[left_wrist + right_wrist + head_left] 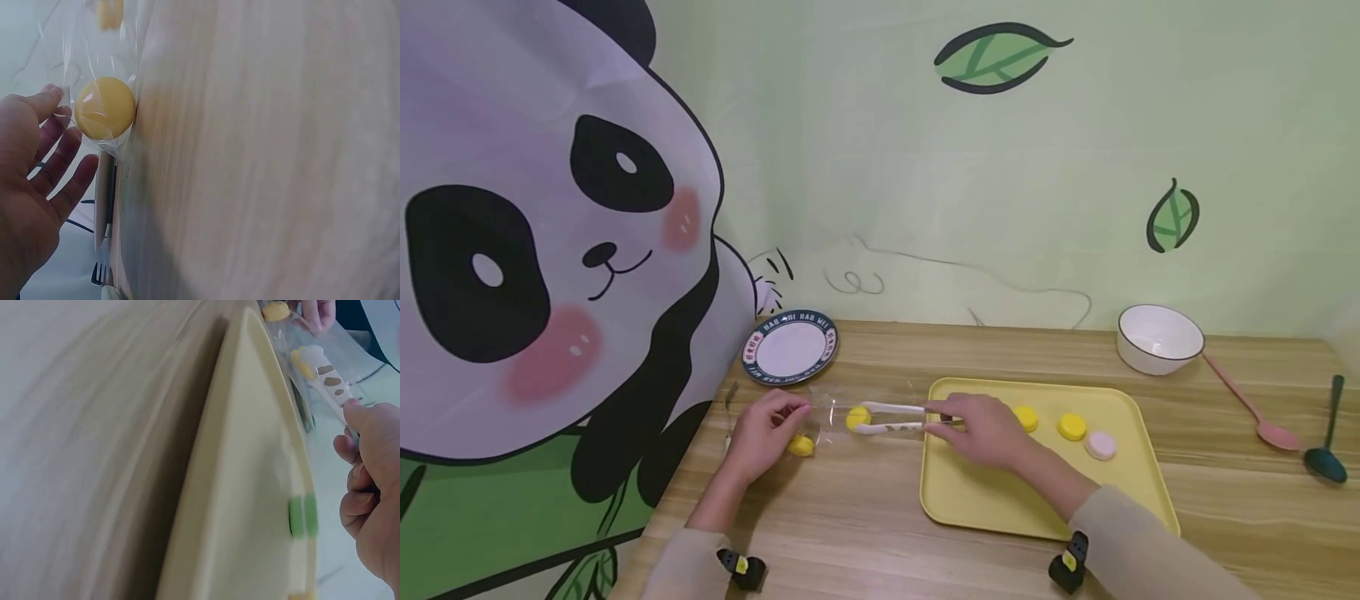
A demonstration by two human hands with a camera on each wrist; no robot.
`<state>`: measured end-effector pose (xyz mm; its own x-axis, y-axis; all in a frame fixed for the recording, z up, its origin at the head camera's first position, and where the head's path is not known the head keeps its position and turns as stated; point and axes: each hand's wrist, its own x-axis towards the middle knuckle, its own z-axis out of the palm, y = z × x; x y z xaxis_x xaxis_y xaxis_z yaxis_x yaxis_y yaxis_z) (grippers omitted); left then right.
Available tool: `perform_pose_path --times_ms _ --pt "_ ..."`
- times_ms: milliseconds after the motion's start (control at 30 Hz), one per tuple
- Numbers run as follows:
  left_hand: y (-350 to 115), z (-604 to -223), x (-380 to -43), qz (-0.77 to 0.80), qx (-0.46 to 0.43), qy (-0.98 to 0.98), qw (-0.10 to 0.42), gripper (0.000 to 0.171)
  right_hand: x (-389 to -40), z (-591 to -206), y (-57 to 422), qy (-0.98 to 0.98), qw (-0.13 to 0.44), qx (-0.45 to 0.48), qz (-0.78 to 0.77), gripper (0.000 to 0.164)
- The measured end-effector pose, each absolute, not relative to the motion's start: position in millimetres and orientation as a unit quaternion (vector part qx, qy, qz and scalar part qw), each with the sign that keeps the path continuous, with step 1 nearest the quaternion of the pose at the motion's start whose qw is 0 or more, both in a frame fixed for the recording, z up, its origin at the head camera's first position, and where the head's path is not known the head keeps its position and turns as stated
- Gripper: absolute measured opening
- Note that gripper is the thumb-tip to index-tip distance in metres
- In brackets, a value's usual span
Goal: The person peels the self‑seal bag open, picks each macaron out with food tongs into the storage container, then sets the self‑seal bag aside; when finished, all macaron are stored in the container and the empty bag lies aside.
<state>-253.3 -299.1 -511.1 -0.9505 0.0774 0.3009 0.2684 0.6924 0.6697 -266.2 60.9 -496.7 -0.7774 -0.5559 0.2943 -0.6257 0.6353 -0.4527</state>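
Note:
My left hand (762, 437) pinches the edge of a clear plastic bag (833, 400) between thumb and finger. Low in the bag rests one yellow macaron (105, 107), just beside those fingers. From the other side my right hand (985, 425) grips white tongs (893, 408). Their tips clasp a second yellow macaron (858, 418), and in the head view they overlap the bag's mouth. Under the right hand lies a yellow tray (977, 504) with two yellow macarons (1072, 427) and a pink one (1101, 445) showing. A green macaron (303, 516) appears on it in the right wrist view.
A blue-rimmed plate (790, 352) stands behind the left hand, near the panda backdrop. At the back right is a white bowl (1159, 337), with a pink spoon (1276, 435) and a dark ladle (1326, 463) beyond. A fork (102, 272) lies past the left hand.

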Motion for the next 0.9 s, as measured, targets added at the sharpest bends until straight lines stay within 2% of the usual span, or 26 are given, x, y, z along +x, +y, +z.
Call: perform_pose_path --times_ms 200,500,900 --pt "-297 -509 -254 -0.380 -0.098 -0.910 0.133 0.011 -253 -486 102 -0.890 0.081 0.322 0.312 0.031" --pt "-299 -507 -253 -0.379 -0.090 -0.912 0.126 0.012 -222 -480 176 -0.883 0.148 0.306 0.324 0.025" --pt "-298 -509 -253 -0.386 -0.094 -0.910 0.121 0.011 -166 -489 267 -0.909 0.155 0.236 0.308 0.034"
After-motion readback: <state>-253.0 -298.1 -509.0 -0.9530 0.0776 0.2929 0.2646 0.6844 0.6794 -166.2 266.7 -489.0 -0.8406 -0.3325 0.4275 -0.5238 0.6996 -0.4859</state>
